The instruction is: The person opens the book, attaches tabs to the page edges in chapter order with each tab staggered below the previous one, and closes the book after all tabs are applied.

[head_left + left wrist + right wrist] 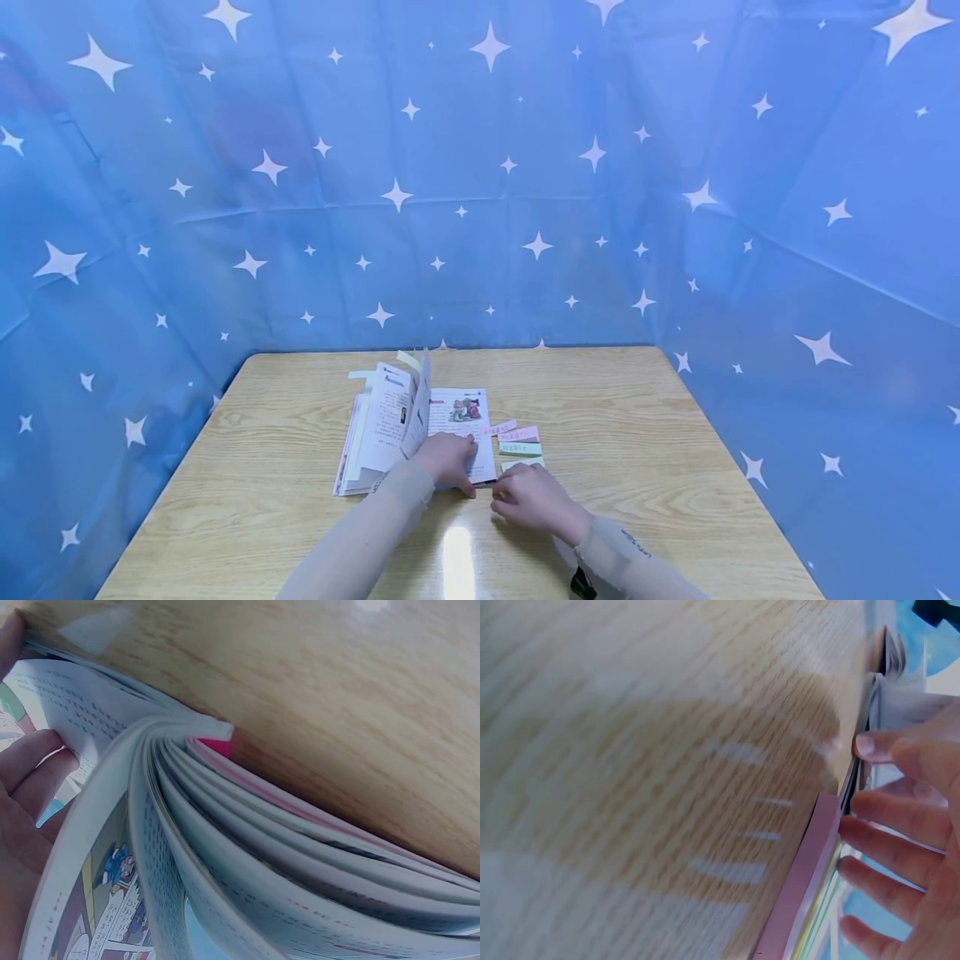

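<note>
A book (388,421) lies spread on the wooden table, several leaves standing up near its middle. My left hand (446,460) rests on the lower part of its right-hand page (442,410), thumb at the bottom edge. In the left wrist view, that hand (30,795) is partly behind a curving leaf (82,855). Beside the book's lower right corner is my right hand (536,500), close below handwritten pink and green paper strips (520,448). In the right wrist view, its fingers (900,817) are spread apart, tips right at the pink strip's edge (810,862).
Pale tabs (362,374) stick out of the book's top left. Bare wood of the table (622,433) shows on both sides. A blue curtain with white stars (480,175) hangs behind and at the sides. A small black object (582,583) is by the right wrist.
</note>
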`<state>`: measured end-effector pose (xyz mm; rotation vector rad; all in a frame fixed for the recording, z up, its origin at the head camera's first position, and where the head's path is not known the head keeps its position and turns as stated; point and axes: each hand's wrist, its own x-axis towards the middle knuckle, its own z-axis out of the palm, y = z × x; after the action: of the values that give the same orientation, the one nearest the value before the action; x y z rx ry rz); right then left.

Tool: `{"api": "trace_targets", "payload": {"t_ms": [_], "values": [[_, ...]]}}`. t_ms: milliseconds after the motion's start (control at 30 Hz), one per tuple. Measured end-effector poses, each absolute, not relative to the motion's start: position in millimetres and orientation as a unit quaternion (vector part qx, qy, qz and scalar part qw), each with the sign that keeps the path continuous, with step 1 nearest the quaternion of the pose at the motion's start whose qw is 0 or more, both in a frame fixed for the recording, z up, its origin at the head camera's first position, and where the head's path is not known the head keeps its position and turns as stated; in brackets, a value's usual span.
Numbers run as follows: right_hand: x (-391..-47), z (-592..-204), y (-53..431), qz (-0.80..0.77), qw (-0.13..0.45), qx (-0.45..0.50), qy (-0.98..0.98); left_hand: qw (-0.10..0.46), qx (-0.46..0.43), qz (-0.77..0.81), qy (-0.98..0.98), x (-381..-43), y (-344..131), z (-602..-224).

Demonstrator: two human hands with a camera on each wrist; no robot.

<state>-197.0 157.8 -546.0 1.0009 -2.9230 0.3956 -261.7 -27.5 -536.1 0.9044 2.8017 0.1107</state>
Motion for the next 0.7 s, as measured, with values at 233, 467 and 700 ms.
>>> {"api": "trace_targets", "payload": {"t_ms": [233, 467, 700], "values": [[-195.4, -547.6, 159.4, 0.126, 0.024, 0.328, -0.936, 0.102, 0.306, 0.031, 0.946, -260.2, -26.9, -534.4], [-194.3, -547.5, 160.2, 0.125, 0.022, 0.327, -0.936, 0.107, 0.301, 0.036, 0.947, -260.6, -27.0, -533.7], [-197.2, -546.7, 161.1, 0.129, 0.029, 0.333, -0.934, 0.108, 0.301, 0.031, 0.947, -260.8, -26.9, -535.5]]}}
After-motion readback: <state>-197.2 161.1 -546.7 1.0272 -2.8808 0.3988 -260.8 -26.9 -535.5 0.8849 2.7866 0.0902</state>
